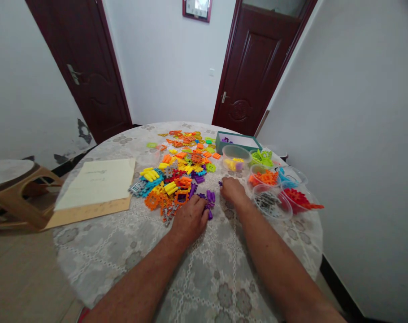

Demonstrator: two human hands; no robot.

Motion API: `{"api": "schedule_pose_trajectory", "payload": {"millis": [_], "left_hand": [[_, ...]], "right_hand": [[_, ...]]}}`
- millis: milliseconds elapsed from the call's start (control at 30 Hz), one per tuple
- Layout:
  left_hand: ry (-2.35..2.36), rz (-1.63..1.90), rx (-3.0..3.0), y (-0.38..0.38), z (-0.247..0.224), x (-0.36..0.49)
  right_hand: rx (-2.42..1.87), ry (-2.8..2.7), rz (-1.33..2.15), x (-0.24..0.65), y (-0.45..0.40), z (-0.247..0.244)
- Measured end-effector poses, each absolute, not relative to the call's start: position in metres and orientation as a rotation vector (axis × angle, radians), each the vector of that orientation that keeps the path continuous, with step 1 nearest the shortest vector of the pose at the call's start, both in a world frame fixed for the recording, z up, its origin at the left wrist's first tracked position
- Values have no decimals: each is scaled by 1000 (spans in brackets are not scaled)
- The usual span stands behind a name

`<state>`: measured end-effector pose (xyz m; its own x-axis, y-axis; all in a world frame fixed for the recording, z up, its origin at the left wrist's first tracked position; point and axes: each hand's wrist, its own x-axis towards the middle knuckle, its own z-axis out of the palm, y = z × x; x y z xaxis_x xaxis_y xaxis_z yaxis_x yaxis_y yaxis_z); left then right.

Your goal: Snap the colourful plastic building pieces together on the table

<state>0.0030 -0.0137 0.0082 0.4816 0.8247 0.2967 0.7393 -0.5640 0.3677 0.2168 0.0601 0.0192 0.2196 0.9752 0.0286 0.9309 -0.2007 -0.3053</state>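
A mixed heap of plastic building pieces [170, 179] in orange, yellow, blue, grey and red lies on the table. My left hand [192, 215] is at the heap's near right edge, its fingers curled down onto purple building pieces [210, 196]. Its fingertips are partly hidden among them. To the right, my right hand [233, 190] is closed just above the tablecloth, with a small purple building piece [220, 183] showing at its fingertips. The rest of that piece is hidden by the fingers.
Clear tubs hold sorted pieces: orange [264, 177], grey [268, 201], red [296, 197], green [262, 157] and yellow [236, 162]. Behind them stands a green-edged box [244, 142] with purple pieces. Paper sheets [99, 181] lie at left, beside a wooden stool [25, 193].
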Motion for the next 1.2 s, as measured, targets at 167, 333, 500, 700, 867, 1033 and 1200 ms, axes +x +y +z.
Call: {"api": "schedule_pose_trajectory", "payload": {"millis": [167,333,500,700,867,1033,1200], "left_hand": [[1518,727,2463,-12,7,2],[1532,625,2469,-12,7,1],[1484,665,2456,-12,7,1],[1457,660,2465,-11,9,1],[1418,688,2475,-8,5,-1],[1407,627,2508,-5,4,-4],[1441,501,2545,-2,3,-5]], "right_hand": [[-2285,-1848,194,222,53,10],[-2261,-1877,200,223,42,8],[-2277,-1836,204,228,40,8],[-2260,-1754,256,233,42,7],[-2148,-1798,314,220,39,10],[-1772,-1881,608,216,40,18],[-1415,-1911,1097,218,37,16]]}}
